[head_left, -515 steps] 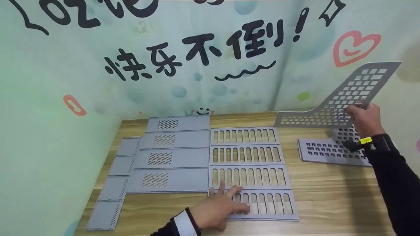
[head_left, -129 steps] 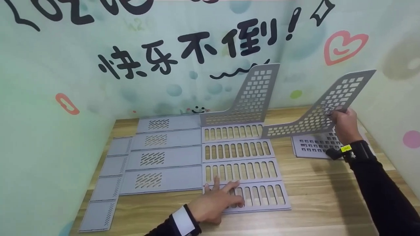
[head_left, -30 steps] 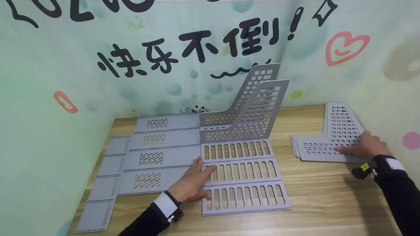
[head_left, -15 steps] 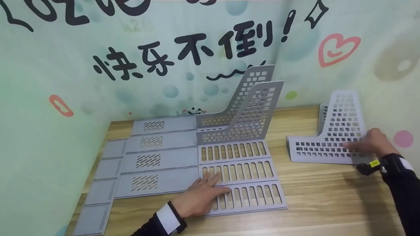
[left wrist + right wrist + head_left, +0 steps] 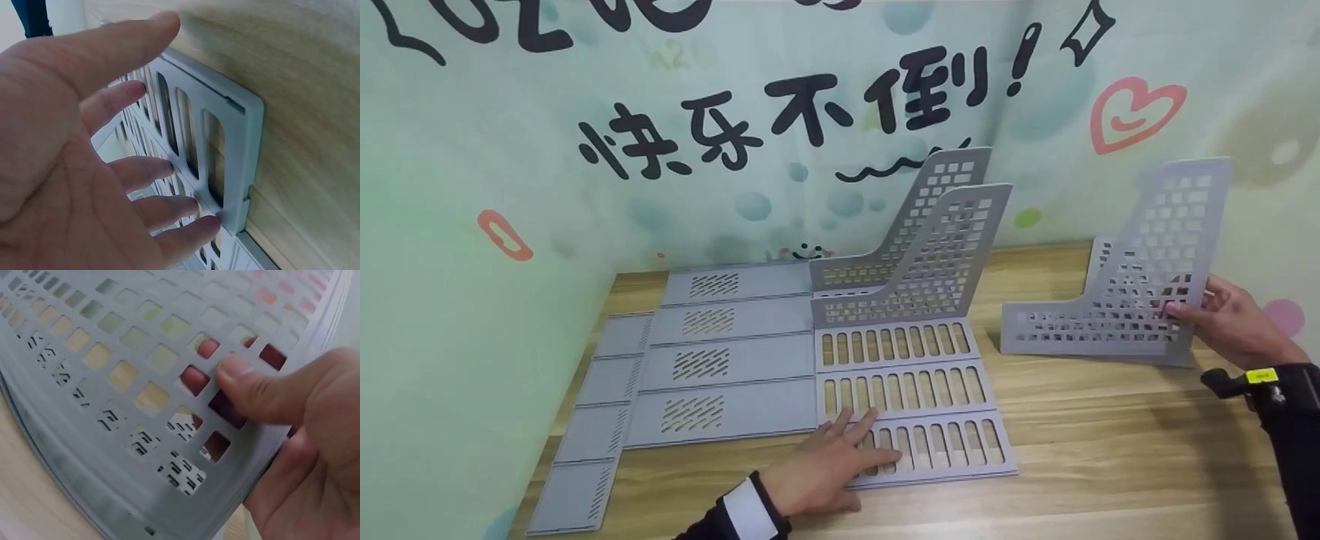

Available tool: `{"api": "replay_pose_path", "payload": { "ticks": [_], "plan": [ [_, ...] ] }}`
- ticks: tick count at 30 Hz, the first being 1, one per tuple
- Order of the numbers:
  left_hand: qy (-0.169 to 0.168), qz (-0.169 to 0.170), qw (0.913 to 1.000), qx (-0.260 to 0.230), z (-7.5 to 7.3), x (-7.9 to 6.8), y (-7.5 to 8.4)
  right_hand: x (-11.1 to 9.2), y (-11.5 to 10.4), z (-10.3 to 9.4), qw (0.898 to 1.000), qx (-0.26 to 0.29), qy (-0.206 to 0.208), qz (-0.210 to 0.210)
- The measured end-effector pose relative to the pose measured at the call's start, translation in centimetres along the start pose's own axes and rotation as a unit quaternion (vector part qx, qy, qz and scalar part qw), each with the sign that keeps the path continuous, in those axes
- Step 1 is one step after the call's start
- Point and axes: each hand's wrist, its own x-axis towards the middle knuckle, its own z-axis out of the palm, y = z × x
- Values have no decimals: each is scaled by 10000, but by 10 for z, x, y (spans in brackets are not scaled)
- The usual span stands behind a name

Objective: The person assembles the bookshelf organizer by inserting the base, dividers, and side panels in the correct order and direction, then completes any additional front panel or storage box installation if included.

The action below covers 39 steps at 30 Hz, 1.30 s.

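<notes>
The right hand (image 5: 1237, 319) is pinching a grey L-shaped grid panel (image 5: 1117, 296) by its straight edge, thumb on the near face and fingers behind; the panel is leaning upright just left of that hand. Behind it, a matching panel (image 5: 1096, 264) is lying on the wooden tabletop (image 5: 1095, 457). The left hand (image 5: 817, 465) is spreading its fingers over the nearest slotted panel (image 5: 929, 448). Beyond those fingers, two more slotted panels (image 5: 898, 390) are lying in line. Farther off, front (image 5: 937, 255) and rear (image 5: 919, 206) upright grid panels are standing parallel, a narrow slotted strip showing between them. Left of the left hand, four slit-vented panels (image 5: 769, 405) are forming a column, and farther left four small panels (image 5: 574, 487) are lying. Beyond both hands, a printed backdrop (image 5: 720, 217) is rising.
</notes>
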Motion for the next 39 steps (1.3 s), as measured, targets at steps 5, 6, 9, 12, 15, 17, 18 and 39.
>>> {"api": "replay_pose_path", "payload": {
  "ticks": [5, 6, 9, 12, 15, 17, 18, 39],
  "plan": [
    [38, -13, 10000, -28, 2, 1, 0, 1, 7, 8, 9969, 552, -289, -476],
    [57, -12, 10000, -26, 2, 1, 0, 2, 8, 11, 9962, 622, -298, -536],
    [101, -31, 9999, 8, 2, 2, 1, 4, 11, 18, 9940, 798, -340, -664],
    [118, -79, 9999, 71, 1, 2, 3, 7, 13, 27, 9931, 838, -351, -744],
    [135, -112, 9997, 140, 0, 2, 4, 10, 16, 33, 9941, 679, -304, -792],
    [113, -143, 9998, 119, 0, 2, 5, 10, 18, 36, 9946, 567, -303, -820],
    [110, -147, 9998, 113, 0, 2, 5, 10, 20, 36, 9947, 516, -325, -833],
    [24, 8, 10000, 68, 2, 4, 1, 11, 22, 35, 9959, -142, -688, -567]
  ]
}}
